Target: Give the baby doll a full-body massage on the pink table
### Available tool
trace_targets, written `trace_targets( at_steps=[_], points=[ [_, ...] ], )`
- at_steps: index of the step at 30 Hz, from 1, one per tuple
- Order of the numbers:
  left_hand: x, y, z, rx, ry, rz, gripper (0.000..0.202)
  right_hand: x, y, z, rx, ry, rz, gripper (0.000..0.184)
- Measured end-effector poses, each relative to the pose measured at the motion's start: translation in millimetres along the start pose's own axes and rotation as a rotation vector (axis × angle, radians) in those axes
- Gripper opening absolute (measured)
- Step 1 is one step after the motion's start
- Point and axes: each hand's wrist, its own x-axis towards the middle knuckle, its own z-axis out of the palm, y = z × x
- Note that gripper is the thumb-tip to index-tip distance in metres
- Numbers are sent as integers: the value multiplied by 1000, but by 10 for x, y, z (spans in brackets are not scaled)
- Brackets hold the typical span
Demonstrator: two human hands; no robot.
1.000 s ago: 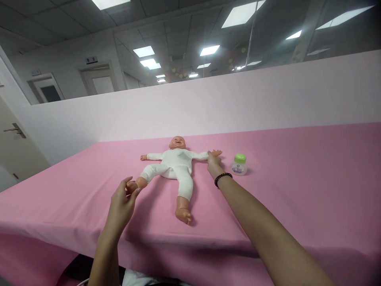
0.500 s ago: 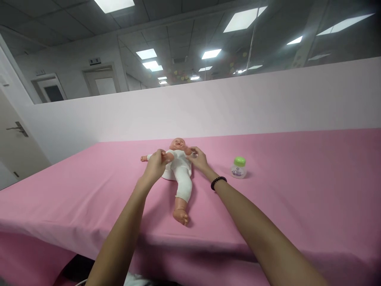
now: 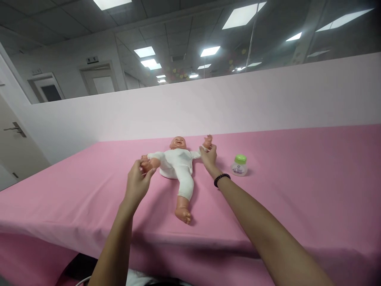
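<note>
A baby doll (image 3: 185,184) in a white cloth suit lies on its back, head toward the wall. My left hand (image 3: 138,178) is closed around the doll's raised foot (image 3: 154,162) and holds that leg out to the left. Behind it, the doll's arm on that side stretches left. My right hand (image 3: 209,158) grips the doll's other arm near the wrist, and the small doll hand (image 3: 207,140) sticks up above my fingers. The doll's other leg lies straight toward me, its bare foot (image 3: 183,215) resting on the cloth.
A clear jar with a green lid (image 3: 239,166) stands right of my right hand. Pink cloth (image 3: 297,190) covers the table and hangs over its front edge. A low white wall (image 3: 238,103) with glass above it runs along the back.
My left hand has drawn the doll's foot outward to the left, away from its body. My right hand has swung the doll's arm from its chest out to the right.
</note>
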Motion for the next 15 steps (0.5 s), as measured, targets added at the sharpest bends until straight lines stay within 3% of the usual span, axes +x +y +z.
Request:
trace_targets(
  at_steps=[3,5,7,10,15],
  points=[
    [447,84,405,136,-102,90,20,-153,-137,59,-116,-283,-426,38],
    [622,86,625,188,-173,124,19,-242,-172,76,-230,-490,-687,32],
    [671,80,701,203,-202,142,18,-286,-171,86,-295,-578,-757,32],
    [519,96,485,172,-189,143,15,-244,-128,98,-213,-481,-588,34],
    [-176,24,-231,129,-160,46,17,-41,52,44,-10,-34,-19,45]
  ],
)
